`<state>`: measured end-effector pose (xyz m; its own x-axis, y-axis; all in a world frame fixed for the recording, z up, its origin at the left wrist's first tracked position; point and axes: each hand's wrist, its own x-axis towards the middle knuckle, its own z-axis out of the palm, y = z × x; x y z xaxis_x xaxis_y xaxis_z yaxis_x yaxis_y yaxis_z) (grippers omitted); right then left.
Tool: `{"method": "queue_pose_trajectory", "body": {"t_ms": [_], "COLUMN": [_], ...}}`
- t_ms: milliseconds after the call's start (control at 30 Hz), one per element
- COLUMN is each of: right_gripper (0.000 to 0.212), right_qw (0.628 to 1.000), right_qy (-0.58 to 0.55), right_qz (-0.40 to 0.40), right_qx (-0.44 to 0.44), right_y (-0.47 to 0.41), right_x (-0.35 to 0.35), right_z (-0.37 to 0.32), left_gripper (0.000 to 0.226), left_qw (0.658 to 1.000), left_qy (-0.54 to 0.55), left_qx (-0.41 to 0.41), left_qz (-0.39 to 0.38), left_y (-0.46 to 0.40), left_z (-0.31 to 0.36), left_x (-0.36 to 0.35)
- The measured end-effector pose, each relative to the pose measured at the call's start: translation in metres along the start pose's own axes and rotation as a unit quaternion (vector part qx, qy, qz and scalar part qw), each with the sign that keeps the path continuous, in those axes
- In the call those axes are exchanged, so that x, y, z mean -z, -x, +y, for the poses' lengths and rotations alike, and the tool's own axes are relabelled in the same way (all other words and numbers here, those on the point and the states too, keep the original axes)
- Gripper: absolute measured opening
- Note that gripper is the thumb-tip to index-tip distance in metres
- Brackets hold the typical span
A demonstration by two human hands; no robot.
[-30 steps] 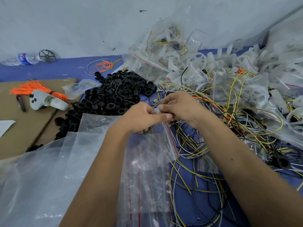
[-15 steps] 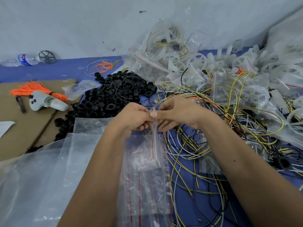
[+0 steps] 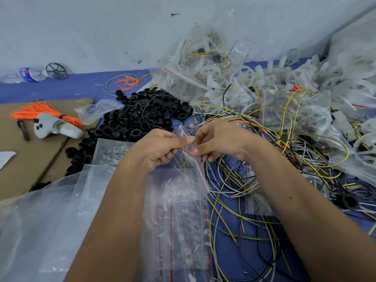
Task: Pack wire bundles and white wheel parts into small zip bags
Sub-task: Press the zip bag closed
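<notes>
While both hands work the bag (image 3: 188, 157) mouth in the head view, left hand (image 3: 162, 147) and right hand (image 3: 218, 142) each have a pinch grip on its red-striped lip, above the wires (image 3: 234, 186). Risk: thin film slips, lips re-stick. White wheels (image 3: 244, 76) sit far back.

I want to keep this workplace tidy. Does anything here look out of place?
Yes. A white game controller and a water bottle lie at the left among packing parts; neither belongs to the packing.
</notes>
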<state>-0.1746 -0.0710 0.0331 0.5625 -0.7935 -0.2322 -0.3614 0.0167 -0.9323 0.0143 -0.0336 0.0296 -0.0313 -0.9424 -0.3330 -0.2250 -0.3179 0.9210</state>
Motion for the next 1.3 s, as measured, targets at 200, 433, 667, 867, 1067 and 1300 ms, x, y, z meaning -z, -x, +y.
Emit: {"method": "queue_pose_trajectory", "body": {"t_ms": [200, 433, 667, 867, 1067, 1300], "right_gripper": [0.022, 0.019, 0.024, 0.032, 0.07, 0.055], "right_qw": [0.947, 0.918, 0.956, 0.95, 0.947, 0.941], "right_qy": [0.279, 0.252, 0.245, 0.286, 0.303, 0.314], "right_qz": [0.146, 0.085, 0.022, -0.003, -0.038, -0.018], "right_qx": [0.056, 0.295, 0.16, 0.127, 0.098, 0.128], "right_y": [0.0, 0.003, -0.001, -0.001, 0.004, 0.004], "right_x": [0.001, -0.017, -0.018, -0.022, -0.022, -0.027], "right_z": [-0.005, -0.031, -0.018, -0.019, -0.024, -0.027], "left_gripper": [0.039, 0.049, 0.037, 0.044, 0.051, 0.052], "left_qw": [0.998, 0.997, 0.992, 0.991, 0.99, 0.988], "left_qy": [0.055, 0.069, 0.129, 0.136, 0.133, 0.147], "left_qx": [0.02, 0.008, 0.012, -0.003, -0.035, -0.054], "left_qz": [0.008, 0.035, 0.0, -0.016, -0.028, 0.018], "left_y": [-0.002, -0.006, -0.002, 0.006, 0.012, 0.008], "left_z": [-0.009, -0.005, -0.003, 0.0, 0.001, 0.001], "left_x": [0.026, 0.016, 0.027, 0.037, 0.043, 0.037]}}
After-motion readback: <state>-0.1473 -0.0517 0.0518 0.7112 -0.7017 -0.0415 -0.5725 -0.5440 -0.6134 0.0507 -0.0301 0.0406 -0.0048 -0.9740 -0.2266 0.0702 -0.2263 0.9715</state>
